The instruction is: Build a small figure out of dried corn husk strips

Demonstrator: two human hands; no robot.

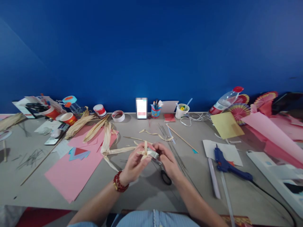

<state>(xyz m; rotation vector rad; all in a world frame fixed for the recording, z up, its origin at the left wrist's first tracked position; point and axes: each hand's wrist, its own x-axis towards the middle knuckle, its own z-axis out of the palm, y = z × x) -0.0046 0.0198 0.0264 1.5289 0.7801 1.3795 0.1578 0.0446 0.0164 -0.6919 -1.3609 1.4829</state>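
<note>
My left hand [135,162], with a red beaded bracelet at the wrist, pinches a small pale corn husk piece [145,148] shaped like a flower with narrow petals. Beside it, my right hand [166,159] has its fingers closed on a small whitish roll of tape [152,154]. The roll and the husk piece meet or overlap between my hands; whether tape is wound on the husk is too small to tell. A pair of scissors [166,177] with black handles lies beneath my right hand. Long dried husk strips [107,149] lie to the left of my hands.
Pink paper sheets [75,176] and a wooden stick [42,162] lie on the left. Thin wires [177,154] stretch beyond my right hand. On the right are a blue glue gun [230,167] with a cord and a white power strip [272,179]. A phone [141,108] stands against the wall.
</note>
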